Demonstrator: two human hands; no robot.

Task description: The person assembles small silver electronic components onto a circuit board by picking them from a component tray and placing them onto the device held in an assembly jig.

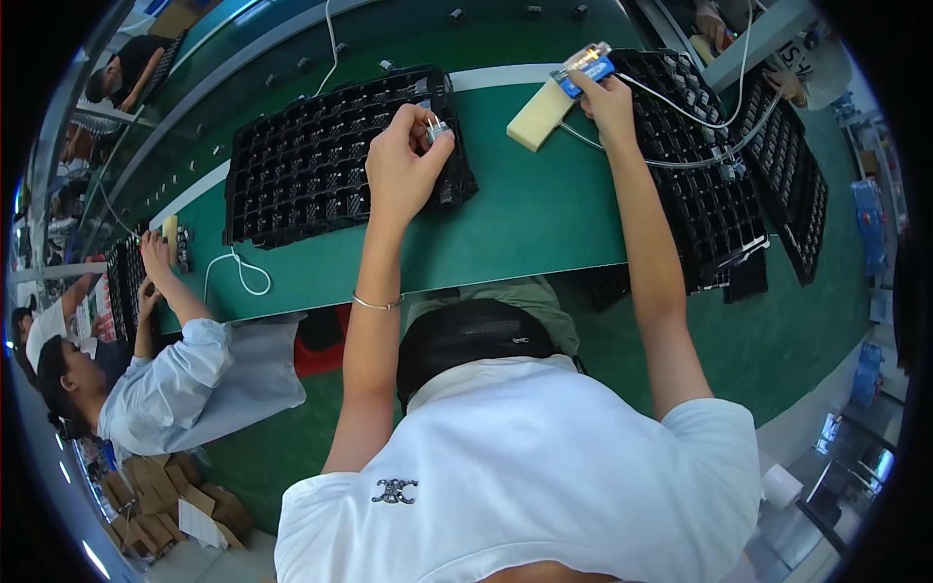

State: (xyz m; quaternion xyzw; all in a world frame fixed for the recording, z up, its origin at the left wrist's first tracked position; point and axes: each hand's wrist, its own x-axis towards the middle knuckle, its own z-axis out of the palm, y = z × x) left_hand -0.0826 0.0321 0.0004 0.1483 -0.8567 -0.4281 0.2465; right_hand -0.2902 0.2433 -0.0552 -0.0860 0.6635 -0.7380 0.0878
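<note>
My left hand [400, 167] pinches a small silvery metal part [439, 130] with thin pins sticking out, between thumb and fingers. It is over the right end of a black tray [301, 170] with many square pockets. Further right, my right hand [609, 105] is closed on a small blue device [589, 68] with a clear top and a lit spot. The device is next to the far end of a cream-coloured block [540, 115] lying tilted on the green table [515, 214]. A grey cable passes under my right wrist.
Stacked black trays [708, 194] stand to the right of my right arm, with another tray [792, 180] of small parts beyond. A white cable [255, 277] loops on the table at left. A co-worker [185, 369] sits at left; cardboard boxes [165, 496] lie on the floor.
</note>
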